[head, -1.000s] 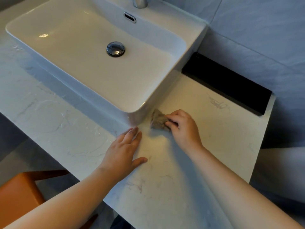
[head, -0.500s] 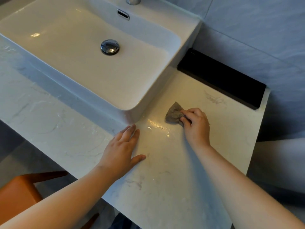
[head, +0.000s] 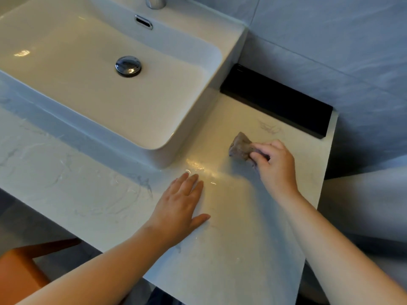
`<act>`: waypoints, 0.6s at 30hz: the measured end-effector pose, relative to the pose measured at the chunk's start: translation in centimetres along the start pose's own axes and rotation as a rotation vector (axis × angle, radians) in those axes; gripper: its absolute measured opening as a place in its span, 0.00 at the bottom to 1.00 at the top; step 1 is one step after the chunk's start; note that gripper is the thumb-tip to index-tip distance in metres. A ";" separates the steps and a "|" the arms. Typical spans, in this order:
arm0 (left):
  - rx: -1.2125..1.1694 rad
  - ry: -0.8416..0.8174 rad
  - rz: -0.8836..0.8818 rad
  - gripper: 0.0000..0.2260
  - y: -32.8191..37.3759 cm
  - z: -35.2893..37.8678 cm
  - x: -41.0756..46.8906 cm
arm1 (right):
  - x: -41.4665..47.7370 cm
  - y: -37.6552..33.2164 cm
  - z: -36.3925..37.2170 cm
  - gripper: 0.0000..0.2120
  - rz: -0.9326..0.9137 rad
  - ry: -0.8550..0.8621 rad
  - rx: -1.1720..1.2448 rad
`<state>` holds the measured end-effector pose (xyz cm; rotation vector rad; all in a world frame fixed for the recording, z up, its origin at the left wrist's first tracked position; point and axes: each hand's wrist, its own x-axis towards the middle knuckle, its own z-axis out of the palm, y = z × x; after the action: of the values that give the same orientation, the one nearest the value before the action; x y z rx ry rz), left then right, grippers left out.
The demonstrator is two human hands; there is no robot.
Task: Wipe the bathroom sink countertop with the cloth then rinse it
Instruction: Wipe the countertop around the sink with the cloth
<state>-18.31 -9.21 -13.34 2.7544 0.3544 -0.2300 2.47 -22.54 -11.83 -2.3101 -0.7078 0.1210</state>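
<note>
A small bunched grey-brown cloth (head: 239,146) is pressed on the pale marble countertop (head: 253,227), right of the white basin (head: 88,84). My right hand (head: 275,166) grips the cloth's near end, fingers curled over it. Flat on the countertop lies my left hand (head: 178,208), fingers together, just in front of the basin's near right corner. A wet, shiny streak (head: 198,168) shows on the stone between the two hands. The chrome drain plug (head: 128,66) sits in the basin, and the base of the tap (head: 155,2) is cut off at the top edge.
A black rectangular recess (head: 277,102) runs along the back of the countertop against the grey tiled wall (head: 330,40). The countertop's right edge drops off near the cloth. An orange stool (head: 19,274) stands below at the lower left.
My right hand has slid the cloth to the right, away from the basin's corner, leaving a wet sheen behind. My left hand has stayed flat in place.
</note>
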 end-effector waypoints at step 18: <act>0.078 -0.043 -0.009 0.44 -0.1 1.2 0.1 | -5.1 3.6 3.4 0.12 -0.005 0.046 -0.070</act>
<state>-18.37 -9.48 -14.48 2.8200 0.3530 -0.3107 -1.18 -25.28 -17.27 -2.3694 -0.7049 0.0419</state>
